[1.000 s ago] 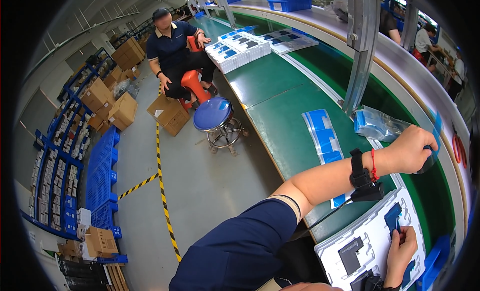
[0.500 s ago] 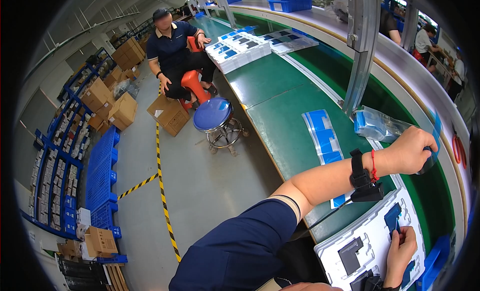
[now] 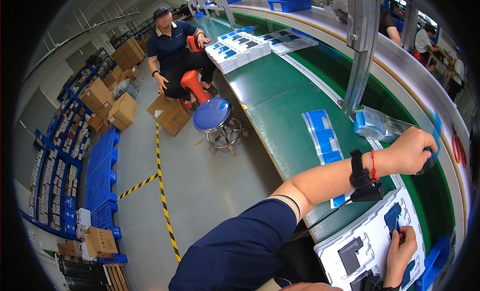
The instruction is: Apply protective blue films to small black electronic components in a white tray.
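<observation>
My left hand (image 3: 413, 150) is closed in a fist over the far edge of the green bench, gripping a translucent blue film strip (image 3: 437, 133). A black strap with a small black device (image 3: 367, 191) and a red cord circle that wrist. Lower right, my right hand (image 3: 401, 253) pinches a dark blue flat L-shaped piece (image 3: 393, 217) lying in a white moulded tray (image 3: 327, 248). A dark grey L-shaped piece (image 3: 351, 255) sits in another slot of this tray. More dark pieces are partly hidden near my right wrist.
Blue-and-silver film sheets (image 3: 322, 133) lie on the green bench (image 3: 280, 108), beside a clear bag (image 3: 382, 126). A metal post (image 3: 361, 56) rises behind. Stacked white trays (image 3: 237, 53) stand farther off. A seated person (image 3: 175, 56) and a blue stool (image 3: 213, 114) are left of the bench.
</observation>
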Demonstrator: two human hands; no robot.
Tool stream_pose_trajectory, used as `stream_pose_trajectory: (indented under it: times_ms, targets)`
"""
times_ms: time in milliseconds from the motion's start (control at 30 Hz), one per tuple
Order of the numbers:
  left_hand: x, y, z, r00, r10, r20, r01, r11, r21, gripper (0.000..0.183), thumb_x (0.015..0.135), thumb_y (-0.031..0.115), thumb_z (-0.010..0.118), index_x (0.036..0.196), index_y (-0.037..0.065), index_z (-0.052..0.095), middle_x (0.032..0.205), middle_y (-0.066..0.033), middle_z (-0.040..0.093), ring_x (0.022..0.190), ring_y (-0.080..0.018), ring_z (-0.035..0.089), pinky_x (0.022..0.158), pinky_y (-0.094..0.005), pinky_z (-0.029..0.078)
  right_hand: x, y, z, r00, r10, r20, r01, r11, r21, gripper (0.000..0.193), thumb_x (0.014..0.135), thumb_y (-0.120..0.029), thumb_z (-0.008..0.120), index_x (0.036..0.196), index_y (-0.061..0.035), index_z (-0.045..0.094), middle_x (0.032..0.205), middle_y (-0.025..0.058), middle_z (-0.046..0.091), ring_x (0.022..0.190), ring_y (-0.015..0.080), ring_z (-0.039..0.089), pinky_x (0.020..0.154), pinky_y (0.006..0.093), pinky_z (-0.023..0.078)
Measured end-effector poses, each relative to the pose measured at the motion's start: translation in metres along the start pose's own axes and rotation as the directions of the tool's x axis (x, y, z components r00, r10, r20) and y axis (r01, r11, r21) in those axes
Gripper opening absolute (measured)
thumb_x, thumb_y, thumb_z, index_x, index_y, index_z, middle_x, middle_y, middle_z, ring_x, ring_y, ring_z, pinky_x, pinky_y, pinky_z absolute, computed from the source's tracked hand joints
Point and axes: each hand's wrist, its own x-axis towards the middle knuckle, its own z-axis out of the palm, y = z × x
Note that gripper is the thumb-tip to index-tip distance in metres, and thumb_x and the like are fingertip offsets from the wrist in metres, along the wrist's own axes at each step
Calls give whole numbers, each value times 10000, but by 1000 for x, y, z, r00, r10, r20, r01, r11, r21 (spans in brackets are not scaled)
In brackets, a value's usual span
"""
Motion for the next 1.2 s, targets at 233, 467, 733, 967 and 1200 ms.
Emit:
stream_pose_trajectory:
  times_ms: [233,467,733,967,1200]
  targets:
    - [0,4,-2,999,-42,24,43,999,-20,150,745,-24,588,870,-57,664,840,-218,661,803,-341,648,752,-368,511,-1,-1,-1,1000,7,9,-6,1000,-10,102,777,36,616,818,42,523,662,93,499,566,144,434,530,279,378]
    - [-1,1,-1,1000,1,10,-1,1000,-4,156,743,-21,587,874,-58,664,834,-222,659,798,-344,648,752,-370,510,-1,-9,-3,998,-54,-26,54,998,-31,113,753,50,619,821,46,530,700,126,506,597,206,486,564,313,397]
    - [0,3,-1,1000,-6,15,6,1000,-10,155,747,-19,583,874,-57,664,830,-220,658,799,-345,646,748,-372,508,-2,-14,-7,989,-145,25,144,989,30,74,741,50,617,768,48,548,743,148,559,657,235,520,631,320,405]
    - [1,1,-1,1000,-9,5,9,1000,-13,150,742,-21,590,868,-48,666,845,-210,662,816,-346,644,756,-371,507,-3,-17,-16,981,69,183,-116,958,263,49,775,25,604,780,34,556,825,97,622,742,132,544,683,264,411]
    - [0,-3,0,1000,10,-5,-10,1000,-10,150,739,-19,592,867,-41,667,850,-207,662,825,-345,641,760,-373,506,-5,-11,-22,957,137,256,-268,755,599,67,806,-39,637,806,-5,579,897,87,627,743,94,522,689,223,394]
